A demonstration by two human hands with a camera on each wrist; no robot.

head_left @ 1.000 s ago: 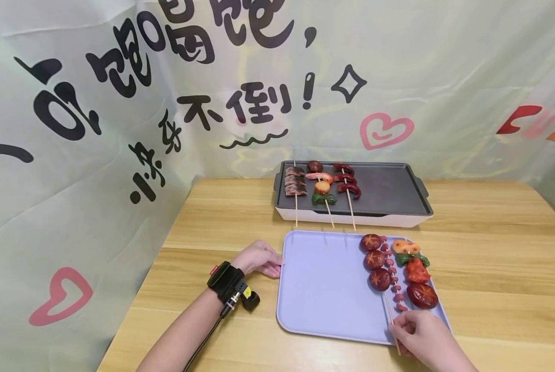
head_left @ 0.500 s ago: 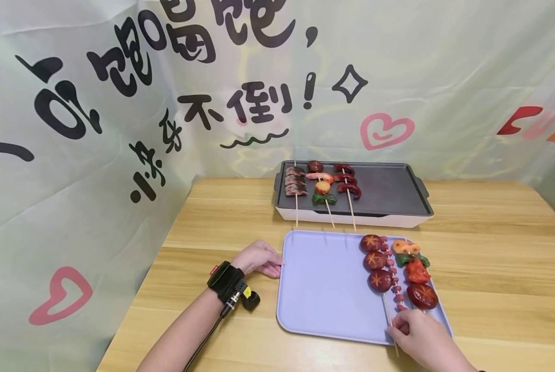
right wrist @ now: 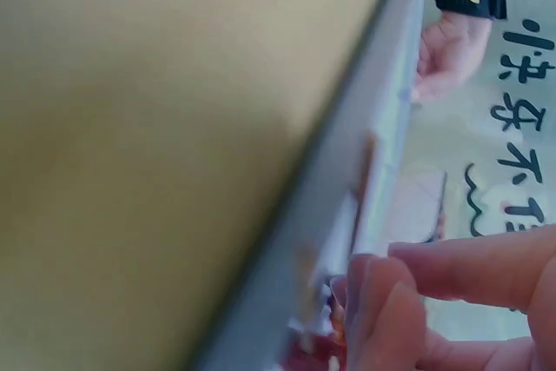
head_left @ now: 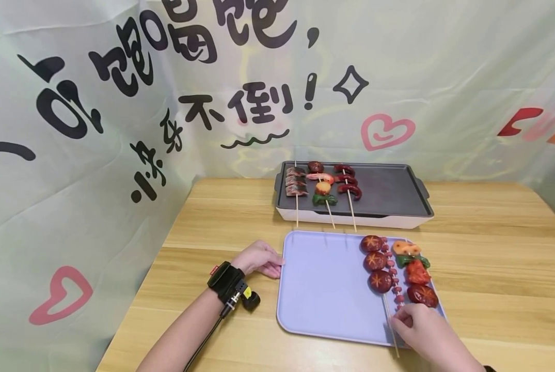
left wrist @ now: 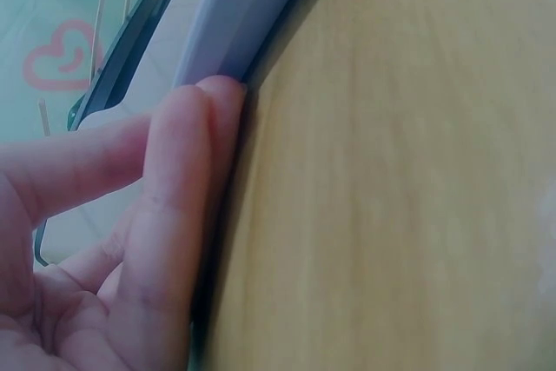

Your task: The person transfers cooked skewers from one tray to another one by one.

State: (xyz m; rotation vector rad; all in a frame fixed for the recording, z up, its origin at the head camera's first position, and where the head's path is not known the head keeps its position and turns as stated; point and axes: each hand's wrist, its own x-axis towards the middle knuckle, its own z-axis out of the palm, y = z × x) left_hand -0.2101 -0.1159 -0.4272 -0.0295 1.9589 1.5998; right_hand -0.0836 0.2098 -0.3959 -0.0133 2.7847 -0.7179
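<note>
Left hand (head_left: 258, 260): bare. Wide black band (head_left: 222, 281) on the wrist; small red tag (head_left: 213, 269) at its edge. Attached: small black camera unit (head_left: 251, 301), rounded, bearing a yellow label (head_left: 247, 292). Silvery metal connector (head_left: 233, 298) leads into a thin black cable (head_left: 205, 340), which runs along the bare forearm. Right hand (head_left: 418, 328): bare. Dark band (head_left: 489, 369) at that wrist, mostly cut off by frame edge; details unreadable.

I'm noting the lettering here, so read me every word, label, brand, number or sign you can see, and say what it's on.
"吃饱喝饱," on the backdrop, partly cut off.
"快乐不倒!" lower on the backdrop.
Red tag on the left wristband: too small to read.
Yellow label on the wrist camera: too blurred to read.
Coloured shapes on the backdrop's right: unclear whether letters.
</note>
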